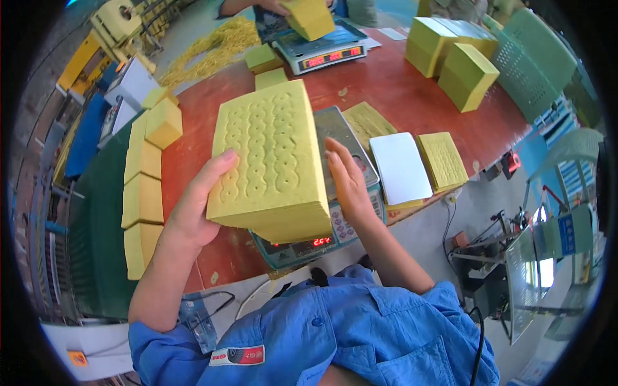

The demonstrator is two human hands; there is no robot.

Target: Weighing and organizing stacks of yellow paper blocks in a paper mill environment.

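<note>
I hold a thick stack of yellow embossed paper sheets [273, 154] between both hands, lifted just above a digital weighing scale [341, 138] with a lit red display. My left hand [196, 202] grips the stack's left side, thumb on top. My right hand [347, 180] presses flat against its right side, fingers straight. The scale's steel platform shows behind the stack.
A red table [399, 90] carries more yellow stacks [467, 74], a thin yellow pile [443, 161] and white sheets [399, 167]. A row of yellow stacks [143, 193] lies at the left. Across the table another person's hand holds a stack [309, 16] over a second scale [325, 51].
</note>
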